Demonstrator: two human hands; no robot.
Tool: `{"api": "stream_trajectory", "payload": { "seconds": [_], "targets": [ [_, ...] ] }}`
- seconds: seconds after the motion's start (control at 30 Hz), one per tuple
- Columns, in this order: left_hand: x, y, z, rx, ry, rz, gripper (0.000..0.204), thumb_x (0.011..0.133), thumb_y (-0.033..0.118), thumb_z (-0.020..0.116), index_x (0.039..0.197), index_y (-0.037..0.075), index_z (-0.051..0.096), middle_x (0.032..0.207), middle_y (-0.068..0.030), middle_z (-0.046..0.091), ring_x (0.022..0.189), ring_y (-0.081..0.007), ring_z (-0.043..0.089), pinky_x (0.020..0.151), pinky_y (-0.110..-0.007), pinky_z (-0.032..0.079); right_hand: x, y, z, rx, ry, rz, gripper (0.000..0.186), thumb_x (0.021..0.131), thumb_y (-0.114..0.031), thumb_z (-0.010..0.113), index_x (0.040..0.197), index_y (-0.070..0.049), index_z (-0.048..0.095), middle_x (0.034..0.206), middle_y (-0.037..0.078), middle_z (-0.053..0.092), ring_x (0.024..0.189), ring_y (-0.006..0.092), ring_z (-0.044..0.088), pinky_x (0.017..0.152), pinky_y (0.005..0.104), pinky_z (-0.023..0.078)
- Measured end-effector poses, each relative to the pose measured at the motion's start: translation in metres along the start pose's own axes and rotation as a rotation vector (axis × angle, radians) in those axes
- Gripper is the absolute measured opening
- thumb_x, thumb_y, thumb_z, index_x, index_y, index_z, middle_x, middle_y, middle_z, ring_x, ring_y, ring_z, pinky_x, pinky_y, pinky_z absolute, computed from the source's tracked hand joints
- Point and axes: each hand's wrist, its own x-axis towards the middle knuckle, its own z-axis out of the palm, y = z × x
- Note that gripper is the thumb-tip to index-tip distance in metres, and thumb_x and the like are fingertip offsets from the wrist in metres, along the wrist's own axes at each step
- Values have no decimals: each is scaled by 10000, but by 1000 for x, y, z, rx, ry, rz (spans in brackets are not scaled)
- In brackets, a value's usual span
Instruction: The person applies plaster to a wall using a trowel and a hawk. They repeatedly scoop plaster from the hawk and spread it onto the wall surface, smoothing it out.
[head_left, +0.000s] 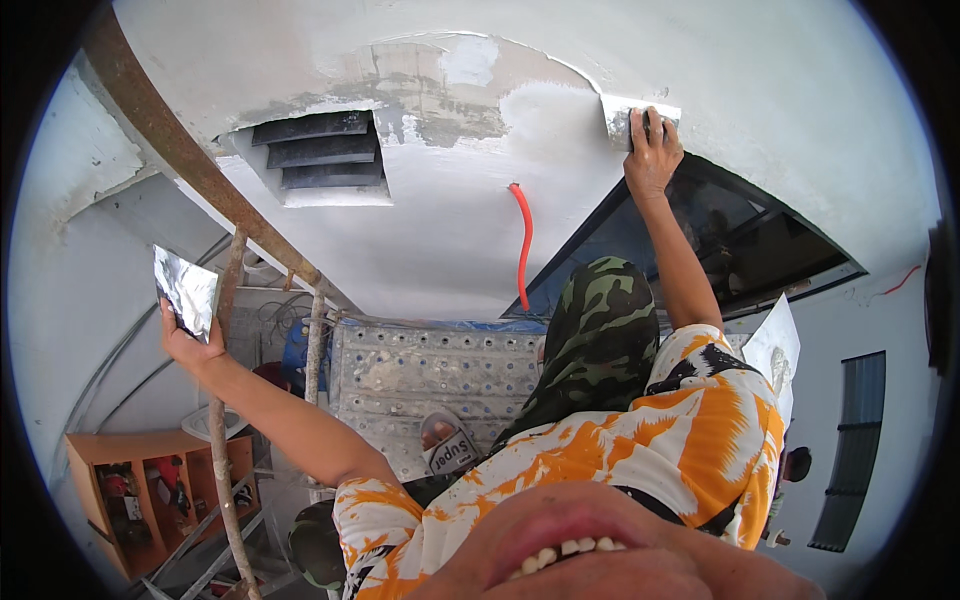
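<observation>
My right hand (654, 165) is raised and closed round the dark handle of a plastering trowel (617, 120). Its blade, smeared with white, lies against the wall (560, 150) at the edge of a fresh white coat, just above a dark window opening. A ridge of wet plaster (560, 62) curves away to the left of that blade. Out to the left, my left hand (192, 346) grips a shiny metal trowel (187, 288), held away from the wall beside a scaffold pole. How much plaster it carries, I cannot tell.
I stand on a perforated scaffold platform (430, 370). A rusty scaffold pole (180, 150) slants across the upper left. A red conduit (522, 240) sticks out of the wall between a louvred vent (325, 150) and the window (740, 220). An orange cabinet (110, 450) stands below left.
</observation>
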Motion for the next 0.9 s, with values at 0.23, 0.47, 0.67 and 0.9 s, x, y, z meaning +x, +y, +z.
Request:
{"api": "stream_trajectory", "payload": {
  "seconds": [0.23, 0.47, 0.67, 0.9],
  "targets": [
    [6, -7, -10, -168, -30, 21, 397, 1033, 219, 479, 1344, -6, 578, 1266, -119, 678, 1117, -280, 680, 963, -451, 549, 126, -155, -38, 351, 135, -423, 481, 803, -38, 645, 1226, -257, 711, 1303, -27, 635, 1220, 294, 524, 909, 493, 382],
    [-9, -4, 3, -247, -74, 41, 412, 1030, 155, 440, 1391, -25, 526, 1330, -159, 631, 1176, -327, 642, 987, -494, 534, 219, -256, -14, 179, 343, -625, 420, 882, -161, 610, 1300, -163, 645, 1346, 42, 522, 1243, 270, 456, 897, 484, 379],
    [-24, -1, 22, -221, -65, -33, 441, 1031, 181, 446, 1414, -31, 502, 1375, -171, 595, 1230, -355, 603, 1054, -532, 474, 132, -227, -36, 230, -22, -541, 507, 848, -104, 631, 1342, -214, 625, 1328, 44, 548, 1208, 266, 483, 876, 472, 366],
    [-24, 1, 22, -221, -139, -87, 450, 1027, 209, 463, 1408, -27, 503, 1369, -176, 596, 1211, -374, 616, 1000, -592, 503, 128, -193, -67, 498, -43, 461, 470, 951, -69, 545, 1402, -194, 581, 1344, 67, 581, 1164, 348, 535, 903, 507, 438]
  ]
}}
